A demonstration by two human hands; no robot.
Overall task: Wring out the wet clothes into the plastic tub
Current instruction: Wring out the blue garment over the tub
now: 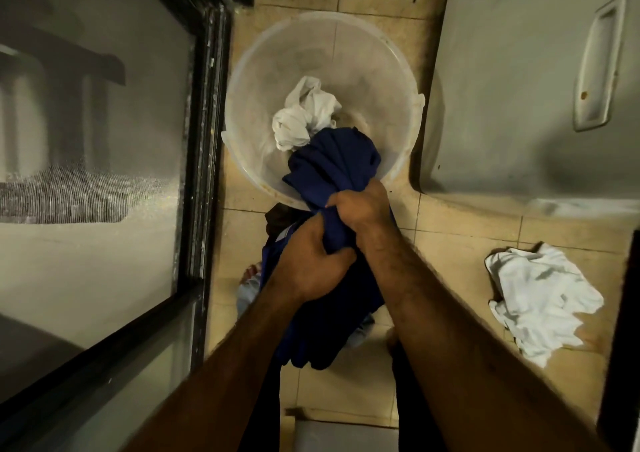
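A clear plastic tub (249, 81) stands on the tiled floor ahead of me. A crumpled white garment (304, 116) lies inside it. I hold a dark blue garment (332, 161) with both hands over the tub's near rim. My right hand (360, 206) grips the cloth close to the tub, and the upper end of the cloth bunches out over the tub. My left hand (308, 261) grips it lower down, and the rest of the blue cloth hangs below my hands.
A glass door with a black frame (204, 140) runs along the left. A grey appliance (519, 88) stands at the right. A white cloth (540, 299) lies on the floor at the right. More clothes (249, 289) sit under my hands.
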